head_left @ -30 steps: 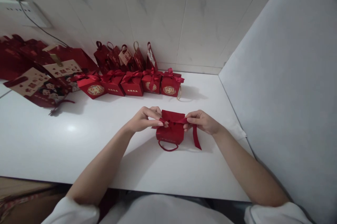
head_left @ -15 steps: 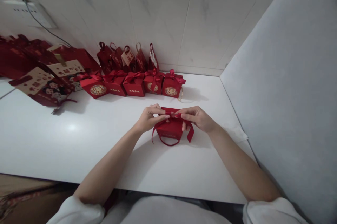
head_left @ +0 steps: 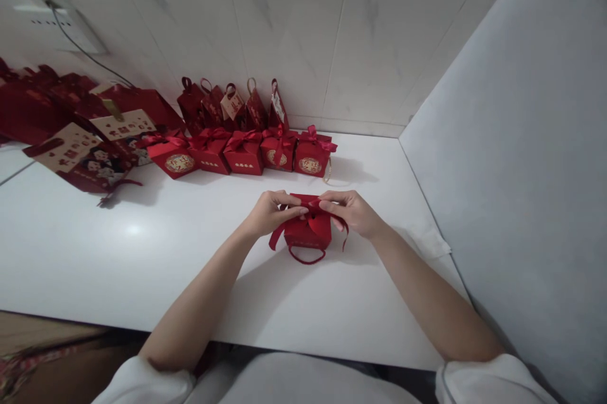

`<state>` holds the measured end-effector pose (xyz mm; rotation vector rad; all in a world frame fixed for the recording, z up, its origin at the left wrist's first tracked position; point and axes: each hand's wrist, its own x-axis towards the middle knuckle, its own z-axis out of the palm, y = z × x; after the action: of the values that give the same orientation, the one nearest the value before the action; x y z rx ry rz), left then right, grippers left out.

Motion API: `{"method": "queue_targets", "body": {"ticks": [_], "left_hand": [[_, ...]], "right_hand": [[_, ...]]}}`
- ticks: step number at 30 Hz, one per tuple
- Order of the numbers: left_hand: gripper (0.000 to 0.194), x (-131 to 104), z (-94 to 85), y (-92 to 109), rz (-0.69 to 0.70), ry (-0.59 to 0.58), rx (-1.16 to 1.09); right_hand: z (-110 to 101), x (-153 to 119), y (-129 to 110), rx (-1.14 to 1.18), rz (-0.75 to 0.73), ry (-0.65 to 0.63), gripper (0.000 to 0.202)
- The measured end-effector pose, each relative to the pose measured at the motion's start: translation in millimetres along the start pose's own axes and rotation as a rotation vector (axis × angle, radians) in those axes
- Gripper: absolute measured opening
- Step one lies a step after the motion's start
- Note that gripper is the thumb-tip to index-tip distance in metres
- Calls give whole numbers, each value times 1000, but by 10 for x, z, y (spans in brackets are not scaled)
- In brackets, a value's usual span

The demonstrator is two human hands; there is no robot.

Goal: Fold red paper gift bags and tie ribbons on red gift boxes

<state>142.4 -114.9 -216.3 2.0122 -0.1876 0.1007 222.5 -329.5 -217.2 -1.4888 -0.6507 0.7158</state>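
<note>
A small red gift box stands on the white table in front of me, its red cord handle looping out at the near side. Across its top runs a red ribbon, with loose tails hanging left and right. My left hand pinches the ribbon between thumb and fingers at the box's upper left. From the right, my right hand pinches the ribbon near the middle of the top. Fingers partly hide the knot area, so how the ribbon is looped there is unclear.
Several red boxes with bows stand in a row behind, before several peaked boxes with loops along the wall. Larger red gift bags fill the left. A white tissue lies at right, beside a pale panel.
My right hand has shifted slightly left along the ribbon, towards my left hand. The ribbon now bunches over the box's front, and its right tail hangs differently. The view has shifted slightly.
</note>
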Motion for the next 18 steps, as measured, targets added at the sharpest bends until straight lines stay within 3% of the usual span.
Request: {"method": "queue_targets", "body": {"ticks": [6,13,18], "left_hand": [[21,-9,49,-25,-22,32,-49],[24,11,59,48,-28,7,-45],[21,101,2,119,-27,-109,-3]], "right_hand": [[44,-12,-72,-98,-130,92,21],[168,10,69,-179,-280,168,15],[167,-19,82,-126,-218,237,25]]}}
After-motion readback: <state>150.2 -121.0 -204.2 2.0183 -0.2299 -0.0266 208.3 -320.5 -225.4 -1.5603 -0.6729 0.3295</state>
